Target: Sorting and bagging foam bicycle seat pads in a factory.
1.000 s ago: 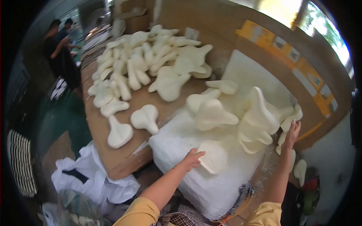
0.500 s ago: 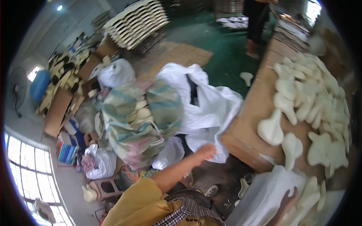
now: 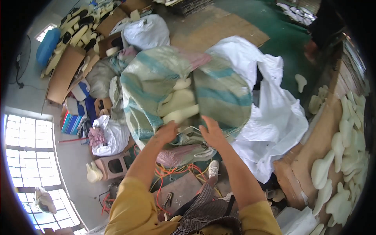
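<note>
A large green-grey woven sack (image 3: 156, 74) with teal stripes stands open in front of me. Inside its mouth lie several cream, saddle-shaped foam pads (image 3: 179, 100). My left hand (image 3: 167, 132) is closed on the near rim, left of a white cord (image 3: 188, 128). On the same rim, to the right of that cord, my right hand (image 3: 212, 132) has its fingers bent over the edge. The parts of the fingers inside the sack are partly hidden. Pinkish cloth or sacking (image 3: 172, 156) shows under the near rim.
A white sack (image 3: 266, 121) lies slumped to the right. Beyond it, a cardboard-covered table (image 3: 309, 160) carries many foam pads (image 3: 344, 156). Orange cords (image 3: 168, 172) and pliers (image 3: 168, 199) are on the floor near my feet. Boxes (image 3: 66, 74) and bags crowd the left.
My left hand has come onto the woven sack's rim. My right hand has left the white sheet by the table and moved left to the same rim. The view has turned toward the sack.
</note>
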The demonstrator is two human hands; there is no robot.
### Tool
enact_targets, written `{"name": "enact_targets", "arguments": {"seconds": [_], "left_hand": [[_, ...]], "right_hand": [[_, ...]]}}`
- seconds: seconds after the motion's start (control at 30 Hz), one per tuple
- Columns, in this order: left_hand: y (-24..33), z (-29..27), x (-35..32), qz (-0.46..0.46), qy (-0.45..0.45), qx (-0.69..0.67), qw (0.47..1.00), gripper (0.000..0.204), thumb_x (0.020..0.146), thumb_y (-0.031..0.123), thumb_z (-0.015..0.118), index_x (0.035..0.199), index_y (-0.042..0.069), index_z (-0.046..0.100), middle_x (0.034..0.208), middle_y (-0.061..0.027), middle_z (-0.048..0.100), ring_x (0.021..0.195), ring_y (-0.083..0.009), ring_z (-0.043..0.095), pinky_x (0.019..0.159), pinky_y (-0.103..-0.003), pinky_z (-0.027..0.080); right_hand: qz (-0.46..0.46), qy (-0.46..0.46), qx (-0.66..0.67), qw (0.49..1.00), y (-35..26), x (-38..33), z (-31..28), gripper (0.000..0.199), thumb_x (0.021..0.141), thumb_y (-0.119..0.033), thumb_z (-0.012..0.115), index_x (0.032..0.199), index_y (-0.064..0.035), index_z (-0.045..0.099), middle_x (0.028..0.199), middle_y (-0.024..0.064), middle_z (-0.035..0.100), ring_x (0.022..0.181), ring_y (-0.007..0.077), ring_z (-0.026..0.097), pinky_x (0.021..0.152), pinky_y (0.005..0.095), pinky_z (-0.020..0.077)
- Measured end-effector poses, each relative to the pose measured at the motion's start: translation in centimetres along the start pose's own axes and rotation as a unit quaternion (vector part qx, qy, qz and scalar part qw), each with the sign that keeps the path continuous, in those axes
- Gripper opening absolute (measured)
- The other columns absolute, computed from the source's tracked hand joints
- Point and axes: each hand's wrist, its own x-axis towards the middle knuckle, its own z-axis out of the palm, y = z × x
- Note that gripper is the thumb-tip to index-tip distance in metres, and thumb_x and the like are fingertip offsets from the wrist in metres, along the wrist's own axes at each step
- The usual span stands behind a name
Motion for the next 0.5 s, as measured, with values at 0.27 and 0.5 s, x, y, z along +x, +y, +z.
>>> {"name": "enact_targets", "arguments": {"seconds": [0.27,0.5], "left_hand": [[-15.8,-2.7,-15.3,-0.264,-0.168,-0.025,0.950,0.054,0.069,0.043,0.064,0.104,0.002,0.055,0.095,-0.0169,0.059,0.090,-0.0261,0.057,0.078,-0.035,0.044],[-13.9,17.0,3.8,-0.097,0.275,0.003,0.956,0.031,0.083,0.026,0.050,0.104,0.004,0.056,0.096,-0.0132,0.058,0.091,-0.0241,0.054,0.082,-0.034,0.041]], "right_hand": [[0.040,-0.584,0.012,0.811,-8.6,-12.1,9.5,0.047,0.081,-0.033,0.055,0.118,-0.0040,0.048,0.119,0.0219,0.048,0.109,0.0410,0.045,0.085,0.0452,0.0423],[0.468,-0.212,0.186,0.837,1.4,-12.0,6.9,0.032,0.083,-0.022,0.058,0.107,-0.0003,0.056,0.090,0.0060,0.061,0.083,0.0102,0.056,0.076,0.0241,0.0435]]}}
